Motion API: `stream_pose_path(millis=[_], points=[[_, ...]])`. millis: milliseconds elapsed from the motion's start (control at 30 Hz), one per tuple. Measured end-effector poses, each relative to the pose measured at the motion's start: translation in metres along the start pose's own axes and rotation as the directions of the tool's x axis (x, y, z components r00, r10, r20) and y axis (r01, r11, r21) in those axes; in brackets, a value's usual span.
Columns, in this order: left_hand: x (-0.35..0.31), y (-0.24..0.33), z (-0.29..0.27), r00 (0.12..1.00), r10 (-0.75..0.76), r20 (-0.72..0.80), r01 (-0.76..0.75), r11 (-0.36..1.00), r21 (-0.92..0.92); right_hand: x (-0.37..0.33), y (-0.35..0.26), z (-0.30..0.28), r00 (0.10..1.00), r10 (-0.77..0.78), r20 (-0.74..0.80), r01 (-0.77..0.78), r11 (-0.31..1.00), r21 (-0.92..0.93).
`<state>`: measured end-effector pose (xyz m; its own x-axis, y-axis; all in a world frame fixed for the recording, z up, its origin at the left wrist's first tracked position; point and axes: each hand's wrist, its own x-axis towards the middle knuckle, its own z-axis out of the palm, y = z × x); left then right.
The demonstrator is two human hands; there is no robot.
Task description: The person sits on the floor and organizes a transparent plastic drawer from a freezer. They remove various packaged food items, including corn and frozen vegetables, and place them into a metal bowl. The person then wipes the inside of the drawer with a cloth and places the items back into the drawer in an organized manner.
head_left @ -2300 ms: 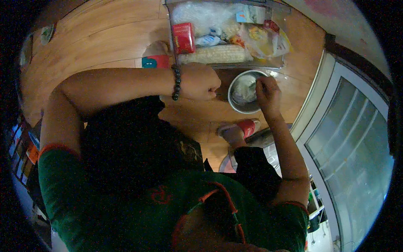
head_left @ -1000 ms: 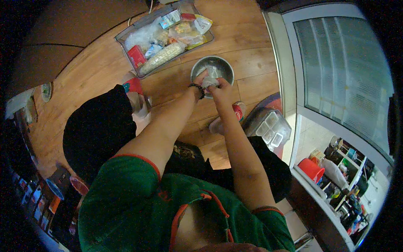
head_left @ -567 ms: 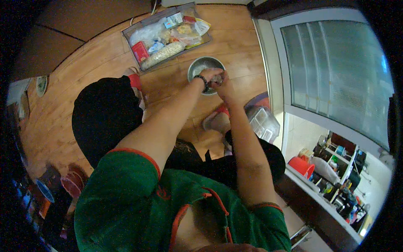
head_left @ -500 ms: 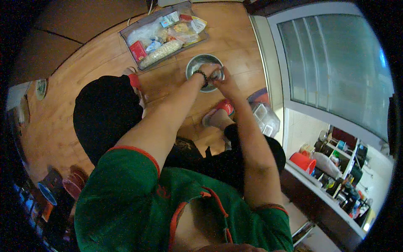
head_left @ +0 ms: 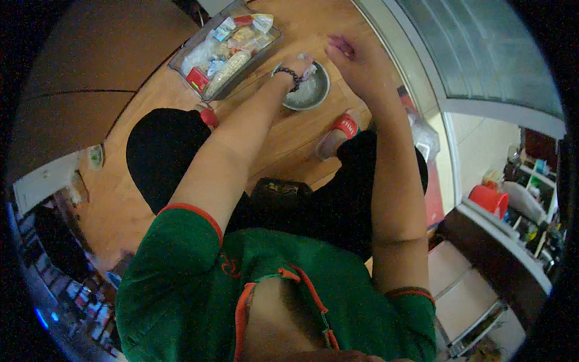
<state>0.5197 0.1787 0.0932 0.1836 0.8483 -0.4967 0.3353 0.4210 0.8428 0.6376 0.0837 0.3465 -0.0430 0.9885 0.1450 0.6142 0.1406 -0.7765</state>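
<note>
A round metal bowl point(head_left: 319, 95) stands on the wooden floor between my feet, with something whitish lying in its bottom. My left hand point(head_left: 295, 65), a dark beaded bracelet at its wrist, is over the bowl's far left rim. Its fingers are closed on a pale, crumpled thing point(head_left: 311, 70) whose kind I cannot make out. To the right of the bowl and apart from it, my right hand point(head_left: 356, 55) is raised with its fingers loosely bent and apart. I see nothing held in it, though the dim light blurs the fingers.
Beyond the bowl to the left, a grey plastic bin point(head_left: 222, 90) holds bagged food and a red box. My feet in red slippers point(head_left: 346, 125) flank the bowl. A clear plastic bag point(head_left: 424, 137) lies by the sliding door frame point(head_left: 449, 151) at right. Shelves with a red bucket point(head_left: 490, 200) stand beyond.
My right hand has left the bowl and moved up to the right. My left hand has lifted to the bowl's far left rim with the pale crumpled thing. The view has turned somewhat.
</note>
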Motion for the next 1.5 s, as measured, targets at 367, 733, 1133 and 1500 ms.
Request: stream_pose_path(millis=[367, 733, 1133, 1500], points=[[-0.025, 0.058, 0.037, 0.999, 0.014, -0.051, -0.018, 0.996, -0.086, 0.002, -0.024, -0.038, 1.0, -0.017, -0.026, 0.019, 0.995, 0.099], [-0.036, 0.069, 0.039, 1.0, -0.001, -0.024, -0.003, 0.985, -0.171, 0.003, -0.027, -0.069, 0.996, 0.062, -0.067, -0.049, 0.981, 0.187], [-0.081, 0.07, 0.038, 0.961, -0.198, 0.192, 0.271, 0.81, -0.52, -0.008, -0.016, -0.041, 1.0, -0.015, 0.023, 0.02, 0.966, -0.258], [-0.09, 0.083, 0.04, 0.997, -0.047, 0.067, 0.04, 0.994, 0.104, -0.012, -0.021, -0.033, 0.984, -0.019, 0.177, 0.071, 0.954, -0.293]])
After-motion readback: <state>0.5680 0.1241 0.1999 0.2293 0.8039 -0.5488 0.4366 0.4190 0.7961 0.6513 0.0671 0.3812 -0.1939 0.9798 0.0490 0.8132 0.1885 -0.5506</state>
